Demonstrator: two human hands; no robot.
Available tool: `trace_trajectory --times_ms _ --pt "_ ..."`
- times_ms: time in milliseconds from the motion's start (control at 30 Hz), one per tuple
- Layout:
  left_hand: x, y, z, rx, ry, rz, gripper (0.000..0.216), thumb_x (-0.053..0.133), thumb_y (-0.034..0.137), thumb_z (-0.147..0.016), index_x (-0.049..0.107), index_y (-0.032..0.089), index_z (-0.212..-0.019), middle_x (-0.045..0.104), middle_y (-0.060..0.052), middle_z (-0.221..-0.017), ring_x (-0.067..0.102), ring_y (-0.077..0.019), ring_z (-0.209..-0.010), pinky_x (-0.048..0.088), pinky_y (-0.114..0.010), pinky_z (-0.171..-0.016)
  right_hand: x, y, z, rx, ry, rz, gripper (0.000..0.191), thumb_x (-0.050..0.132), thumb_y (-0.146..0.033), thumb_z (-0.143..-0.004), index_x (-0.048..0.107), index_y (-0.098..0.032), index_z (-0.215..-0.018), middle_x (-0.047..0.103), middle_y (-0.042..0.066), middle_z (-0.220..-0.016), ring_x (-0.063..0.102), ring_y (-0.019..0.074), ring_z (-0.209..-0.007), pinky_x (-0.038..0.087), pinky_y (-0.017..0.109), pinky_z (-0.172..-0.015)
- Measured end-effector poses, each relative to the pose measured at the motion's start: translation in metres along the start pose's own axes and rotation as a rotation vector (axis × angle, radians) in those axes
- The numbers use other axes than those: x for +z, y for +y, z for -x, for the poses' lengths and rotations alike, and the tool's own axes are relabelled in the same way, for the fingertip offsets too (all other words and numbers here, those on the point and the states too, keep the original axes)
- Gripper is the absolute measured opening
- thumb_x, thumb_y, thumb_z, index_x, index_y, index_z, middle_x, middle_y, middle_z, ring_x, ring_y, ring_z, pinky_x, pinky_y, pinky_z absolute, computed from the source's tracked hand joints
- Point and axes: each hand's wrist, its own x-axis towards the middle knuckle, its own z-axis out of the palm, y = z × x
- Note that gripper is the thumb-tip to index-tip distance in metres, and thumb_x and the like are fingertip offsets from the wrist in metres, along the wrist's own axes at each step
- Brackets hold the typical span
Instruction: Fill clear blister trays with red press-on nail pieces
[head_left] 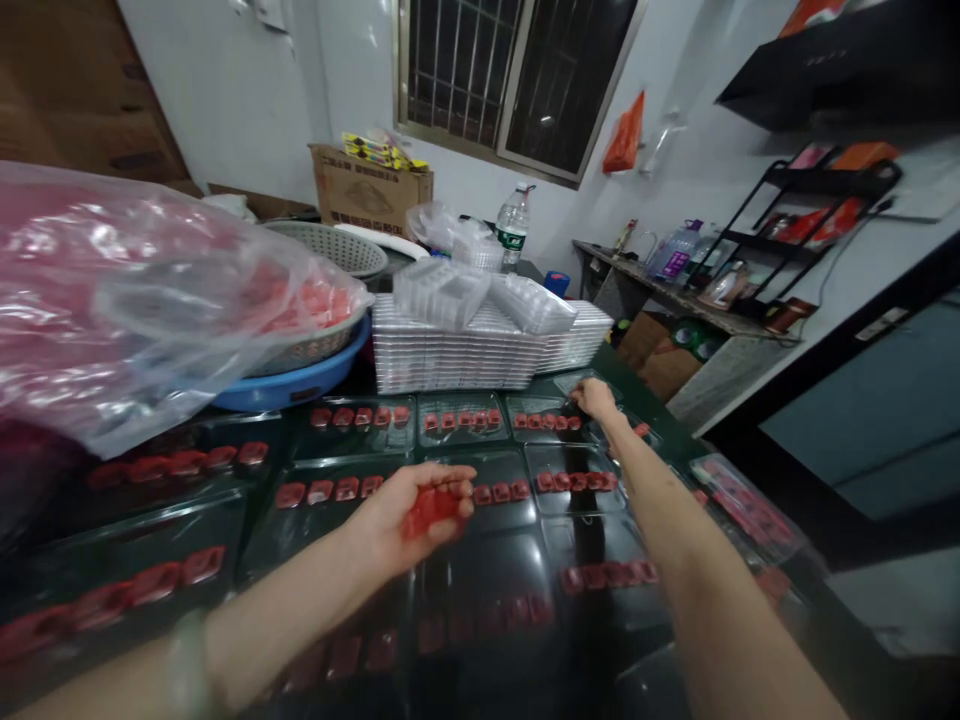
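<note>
My left hand is cupped palm-up over the middle of the dark table, closed on a few small red pieces. My right hand reaches far forward, fingers curled down onto a clear plastic tray at the far right of the back row. Several clear trays lie in rows on the table, each with a line of red pieces in it.
A tall stack of empty clear trays stands behind the rows. At left a big plastic bag of red pieces rests in a basket over a blue basin. A water bottle, cardboard box, shelves at right.
</note>
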Motion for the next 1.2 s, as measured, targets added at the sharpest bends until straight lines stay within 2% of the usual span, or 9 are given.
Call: trace_trajectory --times_ms 200,300,333,400,500,733,1000,1100,1200 --pt "0.002 0.001 0.005 0.037 -0.126 0.158 0.016 0.048 0.009 -0.07 0.053 0.006 -0.085 0.055 -0.01 -0.068 0.056 -0.014 -0.058 0.038 -0.016 -0.038 -0.03 -0.047 0.068 -0.139 0.042 -0.225 0.043 0.051 -0.026 -0.076 0.043 -0.013 -0.117 0.059 0.015 -0.096 0.056 0.0238 -0.089 0.044 0.033 -0.068" --pt "0.003 0.0 0.003 0.082 -0.206 0.227 0.017 0.047 0.008 -0.071 0.054 0.005 -0.085 0.056 -0.01 -0.069 0.057 -0.0146 -0.061 0.038 -0.017 -0.04 -0.032 -0.082 0.141 -0.253 -0.117 -0.436 0.033 0.044 -0.039 -0.079 0.051 -0.019 -0.105 0.063 0.005 -0.079 0.06 0.0146 -0.064 0.046 0.024 -0.051" --pt "0.004 0.0 0.002 0.113 -0.22 0.232 0.016 0.047 0.008 -0.07 0.055 0.005 -0.085 0.056 -0.01 -0.069 0.057 -0.0146 -0.061 0.039 -0.017 -0.04 -0.031 -0.093 0.166 -0.28 -0.285 -0.678 0.033 0.045 -0.041 -0.078 0.052 -0.019 -0.102 0.063 0.005 -0.079 0.06 0.0142 -0.061 0.045 0.024 -0.048" --pt "0.006 -0.001 0.001 0.182 -0.209 0.217 0.014 0.048 0.008 -0.07 0.055 0.006 -0.082 0.057 -0.009 -0.067 0.057 -0.0138 -0.057 0.04 -0.018 -0.041 -0.029 -0.115 0.211 -0.221 -0.491 -1.028 0.034 0.052 -0.043 -0.073 0.052 -0.017 -0.095 0.062 0.004 -0.072 0.058 0.0137 -0.057 0.045 0.023 -0.045" --pt "0.01 -0.006 0.003 0.269 -0.155 0.155 0.012 0.049 0.007 -0.069 0.055 0.008 -0.079 0.057 -0.006 -0.063 0.055 -0.0121 -0.05 0.041 -0.02 -0.041 -0.026 -0.138 0.248 -0.031 -0.535 -1.315 0.033 0.06 -0.039 -0.067 0.05 -0.016 -0.088 0.062 0.003 -0.072 0.057 0.0125 -0.055 0.043 0.022 -0.042" --pt "0.013 -0.012 0.016 0.377 -0.177 0.14 0.017 0.05 0.002 -0.066 0.056 0.008 -0.081 0.06 -0.01 -0.083 0.06 -0.0198 -0.079 0.043 -0.019 -0.045 -0.02 -0.146 0.253 0.121 -0.421 -1.547 0.023 0.065 -0.033 -0.063 0.053 -0.015 -0.072 0.057 -0.001 -0.057 0.05 0.0083 -0.046 0.037 0.02 -0.04" --pt "0.004 -0.011 0.026 0.359 -0.073 0.035 0.009 0.055 0.009 -0.068 0.058 0.01 -0.076 0.06 -0.007 -0.075 0.059 -0.013 -0.065 0.042 -0.018 -0.044 -0.021 -0.14 0.261 0.038 -0.526 -1.608 0.015 0.061 -0.028 -0.067 0.053 -0.016 -0.068 0.053 -0.002 -0.058 0.046 0.0069 -0.044 0.035 0.019 -0.039" --pt "0.0 -0.017 0.033 0.383 -0.075 -0.086 0.011 0.062 0.015 -0.064 0.059 0.009 -0.073 0.057 -0.005 -0.064 0.053 -0.0097 -0.052 0.031 -0.015 -0.034 -0.022 -0.139 0.265 0.014 -0.421 -1.513 0.015 0.059 -0.03 -0.068 0.053 -0.016 -0.071 0.053 -0.002 -0.06 0.045 0.0069 -0.043 0.034 0.019 -0.038" --pt "0.002 -0.023 0.042 0.428 -0.022 -0.312 0.018 0.067 0.022 -0.061 0.06 0.011 -0.073 0.053 -0.001 -0.056 0.046 -0.0066 -0.044 0.024 -0.014 -0.032 -0.021 -0.139 0.272 -0.09 -0.159 -1.255 0.014 0.056 -0.031 -0.07 0.054 -0.017 -0.073 0.052 -0.002 -0.058 0.045 0.0081 -0.046 0.034 0.02 -0.041"
